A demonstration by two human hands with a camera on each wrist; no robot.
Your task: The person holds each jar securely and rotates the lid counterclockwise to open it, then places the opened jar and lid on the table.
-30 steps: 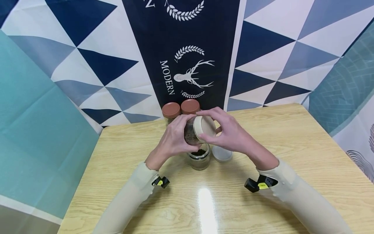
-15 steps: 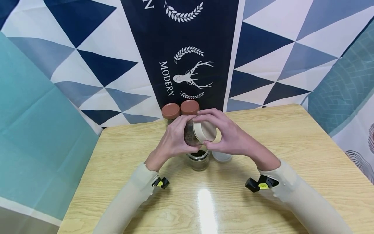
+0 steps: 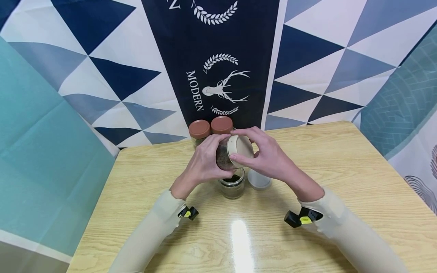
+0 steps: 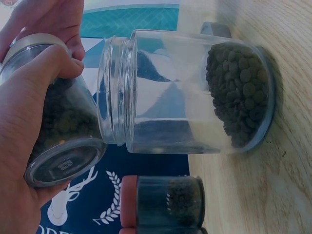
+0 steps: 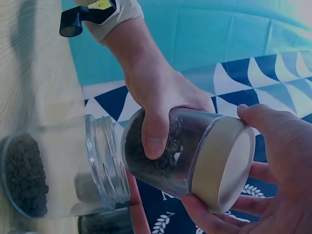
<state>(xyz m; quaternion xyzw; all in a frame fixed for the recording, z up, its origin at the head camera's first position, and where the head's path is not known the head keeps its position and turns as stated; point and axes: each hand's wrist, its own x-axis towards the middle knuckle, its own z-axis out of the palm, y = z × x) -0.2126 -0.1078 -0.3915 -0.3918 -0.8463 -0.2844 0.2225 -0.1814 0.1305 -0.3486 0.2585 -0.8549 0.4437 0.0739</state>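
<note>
Above the table my left hand point(image 3: 205, 157) grips a tilted glass jar point(image 5: 180, 139) of dark contents, fingers and thumb wrapped round its body. Its cream lid point(image 3: 243, 149) faces right and sits on the jar's mouth. My right hand point(image 3: 269, 155) holds that lid by the rim between thumb and fingers. Just beneath stands an upright, lidless glass jar point(image 4: 165, 97), with dark round flat pellets point(image 4: 239, 90) in its bottom. In the head view the held jar partly covers its mouth. A whitish lid point(image 3: 259, 181) lies on the table beside it.
Two jars with reddish-brown lids, a left one point(image 3: 199, 129) and a right one point(image 3: 222, 124), stand at the table's back edge against the patterned cloth point(image 3: 225, 45). The wooden table point(image 3: 191, 242) reaches toward me, with a bright reflection in front.
My right hand has shifted its hold on the cream lid; its thumb sits higher and further left on the rim than half a second ago. My left hand and the jar stay nearly in place.
</note>
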